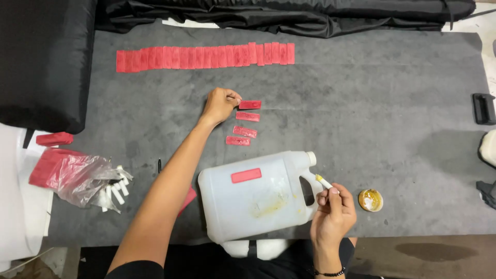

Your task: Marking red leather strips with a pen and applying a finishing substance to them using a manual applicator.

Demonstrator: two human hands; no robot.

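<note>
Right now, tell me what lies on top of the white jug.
One red strip lies flat on the white jug, which lies on its side. Yellowish stains mark the jug's face. What lies under the jug is hidden.

open grey mat (pixel 372 119) right of red strips (pixel 245 124), white jug (pixel 256 195) blocking near edge

Bare forearms, black beaded wrist bracelet (pixel 327 272)

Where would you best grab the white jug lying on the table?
Take the jug by its moulded handle near the capped neck, coming from the right. It lies on its side with the handle loop open and facing the right hand; the broad body looks too wide to grip.
</note>
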